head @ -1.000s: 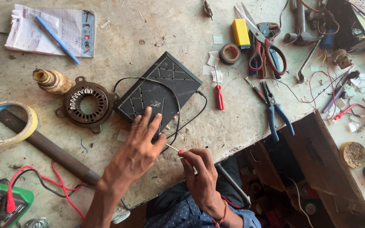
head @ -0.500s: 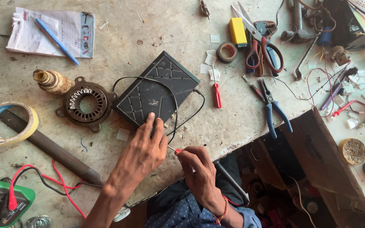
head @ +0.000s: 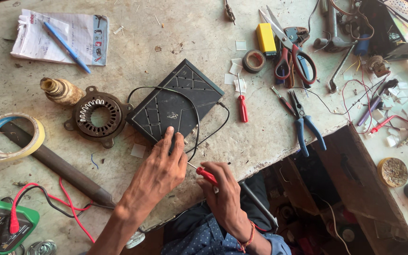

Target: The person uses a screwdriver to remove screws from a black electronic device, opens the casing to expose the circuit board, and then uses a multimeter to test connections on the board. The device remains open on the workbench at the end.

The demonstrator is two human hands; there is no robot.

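- The right hand point(head: 223, 193) was curled shut around the red handle of a small screwdriver point(head: 203, 174) at the near edge of the tabletop point(head: 260, 146), its thin shaft pointing at the near corner of the black box point(head: 175, 104).
- The left hand point(head: 159, 172) lay mostly open just beside it, fingers stretched forward with the fingertips point(head: 168, 136) pressing on the box's near edge; it gripped nothing.
- The box sat flat near the middle of the tabletop, turned cornerwise, with a thin black cable point(head: 194, 118) looped over it.
- Left of the box lay a round metal motor part point(head: 98, 115), close but apart from it.
- Right of the box lay a second red screwdriver point(head: 242, 107), then blue-handled pliers point(head: 303, 118).
- Toward the far right edge lay red-handled scissors point(head: 291, 52) beside a yellow block point(head: 266, 39).
- At the far left corner a blue pen point(head: 66, 46) rested on a paper pad point(head: 60, 38).
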